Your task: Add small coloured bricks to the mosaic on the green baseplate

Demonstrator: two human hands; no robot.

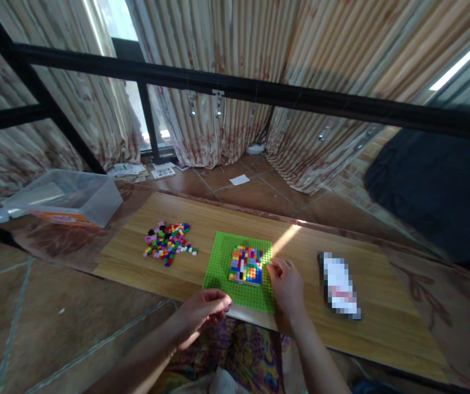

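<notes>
A low wooden desk point(362, 328) sits before curtains. At frame centre, the right hand point(287, 284) pinches the green baseplate point(222, 268) edge beside the brick block point(246, 265); the left hand point(206, 307) curls closed, contents unclear. Steadying the plate seems wise.

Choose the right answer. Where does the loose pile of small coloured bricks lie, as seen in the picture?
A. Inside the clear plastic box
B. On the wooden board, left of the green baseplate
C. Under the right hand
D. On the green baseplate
B: the loose pile of small coloured bricks lies on the bare wooden board, left of the green baseplate.
</notes>
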